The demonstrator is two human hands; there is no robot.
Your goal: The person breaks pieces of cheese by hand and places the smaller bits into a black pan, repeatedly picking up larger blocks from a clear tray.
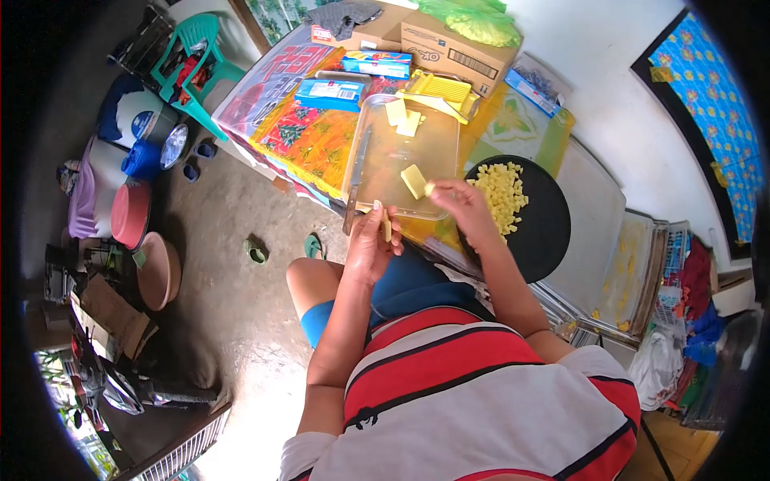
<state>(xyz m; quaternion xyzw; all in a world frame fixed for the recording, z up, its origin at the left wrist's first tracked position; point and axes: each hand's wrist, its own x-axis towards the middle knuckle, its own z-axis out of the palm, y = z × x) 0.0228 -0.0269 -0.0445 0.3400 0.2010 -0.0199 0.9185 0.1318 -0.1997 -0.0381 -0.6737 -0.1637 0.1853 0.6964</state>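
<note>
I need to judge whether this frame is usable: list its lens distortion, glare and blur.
Head view: strong fisheye bend with a black vignette round the edges; the wall at the top is washed out by daylight; glare sheens the clear cutting board; the left hand and right hand sit reasonably sharp near the centre, while the edges smear.

Home food-prep corner — cluttered table [321,144], cardboard boxes [453,48], plastic basins [132,212]

The left hand [370,244] held a knife [355,178] by its handle at the near edge of a clear cutting board [437,152], a thin yellow strip [387,225] against its fingers. The right hand [461,204] pinched a yellow slab [415,181] on the board, beside a black plate [549,232] of yellow cubes [501,192] on the worktop [309,136].
</note>
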